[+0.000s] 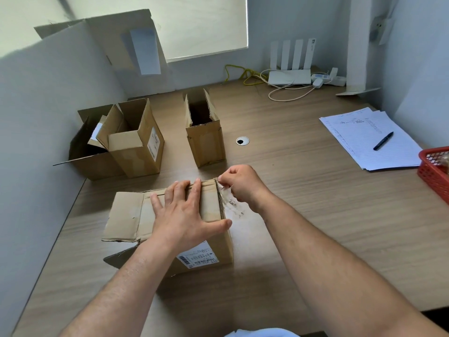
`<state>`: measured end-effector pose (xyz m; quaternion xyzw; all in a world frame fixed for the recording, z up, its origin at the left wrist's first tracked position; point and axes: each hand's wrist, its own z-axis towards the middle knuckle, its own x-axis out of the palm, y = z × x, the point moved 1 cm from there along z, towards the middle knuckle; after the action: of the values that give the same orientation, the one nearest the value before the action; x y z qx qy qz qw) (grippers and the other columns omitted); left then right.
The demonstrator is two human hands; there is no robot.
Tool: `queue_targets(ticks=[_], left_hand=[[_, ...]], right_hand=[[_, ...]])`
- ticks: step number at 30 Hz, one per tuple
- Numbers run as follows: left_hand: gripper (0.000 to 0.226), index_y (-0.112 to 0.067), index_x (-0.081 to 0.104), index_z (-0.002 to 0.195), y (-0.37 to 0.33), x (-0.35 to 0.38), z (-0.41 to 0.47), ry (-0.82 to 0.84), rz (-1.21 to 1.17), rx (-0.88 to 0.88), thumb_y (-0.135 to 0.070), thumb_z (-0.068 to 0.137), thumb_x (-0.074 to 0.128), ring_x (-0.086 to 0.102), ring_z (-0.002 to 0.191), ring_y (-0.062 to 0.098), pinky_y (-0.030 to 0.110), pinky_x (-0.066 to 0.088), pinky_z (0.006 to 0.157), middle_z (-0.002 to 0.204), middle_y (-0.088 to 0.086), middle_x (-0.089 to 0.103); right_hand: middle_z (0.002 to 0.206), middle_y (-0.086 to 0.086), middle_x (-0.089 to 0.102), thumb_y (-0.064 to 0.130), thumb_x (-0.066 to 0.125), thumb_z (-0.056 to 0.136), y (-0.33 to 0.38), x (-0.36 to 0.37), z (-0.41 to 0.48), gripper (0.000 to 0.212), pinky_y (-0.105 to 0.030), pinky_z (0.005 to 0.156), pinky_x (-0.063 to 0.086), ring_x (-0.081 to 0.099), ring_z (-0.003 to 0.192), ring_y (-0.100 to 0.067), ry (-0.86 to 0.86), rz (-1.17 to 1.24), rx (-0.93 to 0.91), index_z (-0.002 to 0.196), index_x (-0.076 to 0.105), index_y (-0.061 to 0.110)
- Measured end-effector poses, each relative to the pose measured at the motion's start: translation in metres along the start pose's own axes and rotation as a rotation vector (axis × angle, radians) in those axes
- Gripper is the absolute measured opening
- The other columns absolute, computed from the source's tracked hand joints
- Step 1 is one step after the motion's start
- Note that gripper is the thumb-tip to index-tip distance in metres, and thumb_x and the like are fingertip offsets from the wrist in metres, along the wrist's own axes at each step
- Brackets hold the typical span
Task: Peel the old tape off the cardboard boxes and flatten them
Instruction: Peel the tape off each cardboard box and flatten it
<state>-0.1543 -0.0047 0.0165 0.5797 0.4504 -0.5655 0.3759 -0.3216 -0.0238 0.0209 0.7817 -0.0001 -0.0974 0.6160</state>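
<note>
1. Nearest me: cardboard box (218, 242), on its side toward the near left part of the table (315, 215), label face toward me, one flap open toward the left edge.
2. Pinning it: left hand (181, 215), fingers (194, 193) spread flat on the top panel, thumb reaching the panel's near right corner. It presses and grips nothing.
3. Working: right hand (243, 186), fingertips pinching the loose end of the clear tape (230, 203) at the box's far right top corner. The strip hangs crumpled down the right end, with paper fibres stuck to it.
4. Handling (judgement): the box is probably light and would slide if not held down. Its corrugated walls are stiff but crease easily. Tape is thin and sticky and likely to tear or lift the paper skin, so pinch close to the bond line and pull low along the edge.
5. Three open boxes (136, 147) stand toward the far left corner, not yet flattened.
</note>
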Motion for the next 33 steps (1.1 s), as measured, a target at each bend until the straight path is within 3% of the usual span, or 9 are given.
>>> queue_targets(ticks=[3, 6, 16, 20, 23, 26, 29, 33], left_hand=[[0.123, -0.031, -0.002, 0.152, 0.0, -0.001, 0.001, 0.0, -0.008, 0.002, -0.098, 0.05, 0.02, -0.005, 0.143, 0.022, 0.059, -0.003, 0.114, 0.155, -0.003, 0.006], [0.122, -0.031, -0.001, 0.152, 0.0, -0.002, 0.003, -0.005, -0.008, 0.005, -0.097, 0.051, 0.021, -0.003, 0.143, 0.022, 0.059, -0.002, 0.114, 0.155, -0.003, 0.008], [0.122, -0.03, 0.003, 0.151, 0.003, 0.002, 0.008, -0.048, -0.013, -0.004, -0.098, 0.051, 0.021, 0.002, 0.141, 0.024, 0.059, 0.003, 0.114, 0.153, -0.001, 0.013], [0.125, -0.031, 0.004, 0.151, 0.003, 0.003, 0.007, -0.063, -0.012, -0.014, -0.099, 0.047, 0.016, 0.003, 0.14, 0.023, 0.059, 0.005, 0.114, 0.151, -0.002, 0.014], [0.125, -0.031, 0.005, 0.15, 0.002, 0.003, 0.006, -0.062, -0.008, -0.023, -0.099, 0.047, 0.015, 0.004, 0.139, 0.023, 0.059, 0.008, 0.113, 0.15, -0.001, 0.014], [0.132, -0.029, 0.005, 0.151, 0.003, -0.001, 0.01, -0.039, -0.024, -0.061, -0.103, 0.042, 0.011, 0.004, 0.14, 0.025, 0.061, 0.007, 0.112, 0.151, -0.001, 0.014], [0.141, -0.03, -0.001, 0.152, 0.004, -0.005, 0.012, 0.026, -0.033, -0.058, -0.106, 0.033, 0.006, 0.0, 0.143, 0.026, 0.062, 0.002, 0.113, 0.155, 0.0, 0.008], [0.148, -0.032, -0.011, 0.15, 0.011, -0.01, 0.013, 0.149, -0.007, 0.006, -0.108, 0.026, 0.014, -0.007, 0.142, 0.025, 0.06, 0.0, 0.113, 0.154, -0.002, 0.0]], right_hand=[[0.048, -0.005, 0.045, 0.002, 0.05, 0.087, -0.002, 0.005, 0.0, 0.019, -0.019, 0.038, 0.025, 0.038, 0.033, -0.013, 0.033, 0.166, 0.081, 0.068, 0.05, 0.007], [0.056, -0.008, 0.044, -0.001, 0.043, 0.087, -0.007, 0.007, -0.001, 0.014, -0.021, 0.04, 0.031, 0.039, 0.039, -0.014, 0.08, 0.333, 0.135, 0.076, 0.049, 0.006], [0.057, -0.004, 0.059, -0.004, 0.038, 0.085, -0.028, 0.007, -0.007, 0.027, -0.02, 0.045, 0.046, 0.054, 0.045, -0.01, 0.127, 0.716, 0.229, 0.064, 0.053, 0.003], [0.05, 0.001, 0.052, -0.006, 0.04, 0.081, -0.036, 0.007, -0.01, 0.026, -0.022, 0.04, 0.033, 0.044, 0.042, -0.011, 0.146, 0.571, 0.111, 0.06, 0.045, 0.009], [0.053, -0.002, 0.053, -0.006, 0.047, 0.081, -0.043, 0.005, -0.013, 0.026, -0.024, 0.043, 0.036, 0.046, 0.043, -0.013, 0.148, 0.525, 0.02, 0.061, 0.047, 0.011], [0.067, -0.003, 0.057, 0.0, 0.061, 0.084, -0.042, 0.001, -0.017, 0.016, -0.026, 0.049, 0.047, 0.054, 0.051, -0.013, 0.098, 0.408, -0.047, 0.091, 0.057, 0.013], [0.079, 0.0, 0.058, 0.001, 0.058, 0.088, -0.033, -0.003, -0.017, 0.033, -0.024, 0.054, 0.049, 0.058, 0.059, -0.01, 0.104, 0.277, -0.107, 0.115, 0.056, 0.021], [0.077, -0.003, 0.06, 0.008, 0.053, 0.094, -0.024, -0.002, -0.018, 0.009, -0.027, 0.052, 0.05, 0.058, 0.06, -0.013, 0.101, 0.122, -0.127, 0.092, 0.062, 0.008]])
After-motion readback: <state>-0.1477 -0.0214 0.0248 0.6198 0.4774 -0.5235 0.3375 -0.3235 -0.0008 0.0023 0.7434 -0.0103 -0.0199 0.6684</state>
